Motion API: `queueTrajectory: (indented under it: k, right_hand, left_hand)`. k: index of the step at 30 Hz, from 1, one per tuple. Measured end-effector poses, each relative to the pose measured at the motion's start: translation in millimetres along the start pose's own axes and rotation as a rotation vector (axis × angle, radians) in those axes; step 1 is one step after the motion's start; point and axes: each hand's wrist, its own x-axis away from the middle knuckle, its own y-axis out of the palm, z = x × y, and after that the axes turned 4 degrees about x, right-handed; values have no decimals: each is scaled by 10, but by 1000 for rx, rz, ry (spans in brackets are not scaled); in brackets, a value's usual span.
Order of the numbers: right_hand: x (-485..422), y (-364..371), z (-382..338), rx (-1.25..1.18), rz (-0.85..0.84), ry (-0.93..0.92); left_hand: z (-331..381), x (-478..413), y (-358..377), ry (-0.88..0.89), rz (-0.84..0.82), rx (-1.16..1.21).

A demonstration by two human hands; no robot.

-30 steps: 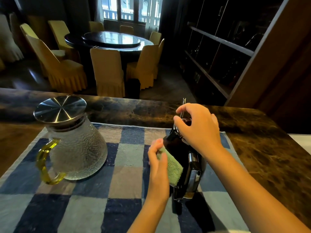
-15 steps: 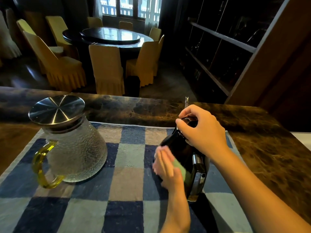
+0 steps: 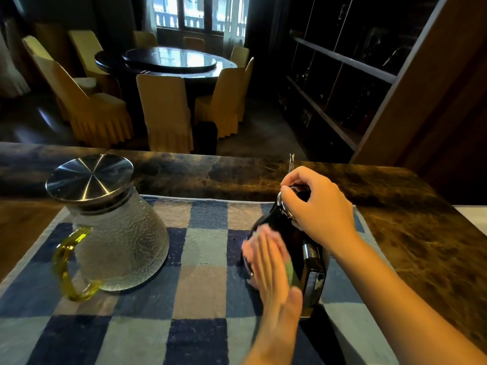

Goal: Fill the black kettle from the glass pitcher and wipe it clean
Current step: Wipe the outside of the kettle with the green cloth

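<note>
The black kettle [image 3: 295, 243] stands on the checked blue towel [image 3: 200, 285] at centre right, its handle turned toward me. My right hand [image 3: 316, 206] grips the kettle's top around the lid. My left hand [image 3: 268, 262], blurred with motion, presses a small green cloth [image 3: 290, 272] flat against the kettle's left side; most of the cloth is hidden under the palm. The glass pitcher [image 3: 118, 238] with a steel lid and yellow handle stands upright on the towel at left, apart from both hands.
The towel lies on a dark marble counter [image 3: 408, 233] whose far edge runs across the frame. Beyond it are a round dining table [image 3: 168, 60] with yellow-covered chairs and dark shelving [image 3: 342, 75] at right.
My left hand has slid the green cloth forward and back along the kettle's left side. The right hand stays on the kettle's top. The pitcher has not moved.
</note>
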Motion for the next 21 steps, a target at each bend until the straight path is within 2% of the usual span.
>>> queueTrajectory:
  k: [2,4,8,12,15,18,21]
  right_hand:
    - [1,-4,-8,3,3,0]
    - [11,-11,-15,2,12,3]
    - [26,-11,-16,-48,62,3]
    - [24,10,-6,-66,81,5]
    - [17,36,11,-65,96,-9]
    - [-1,50,19,-57,144,-17]
    - [-9,36,17,-58,132,-3]
  left_hand:
    - [307,-121,-110,-8,-153,111]
    - [348,-470,-236,-52,-144,282]
    - [128,-868,-385,-208,-118,81]
    - [27,-402,-404,-250,-99,145]
    - [140,-110,-298,-287,7,109]
    - [258,-432,-346,-192,-238,56]
    - [203,-988,-455,-307,-340,132]
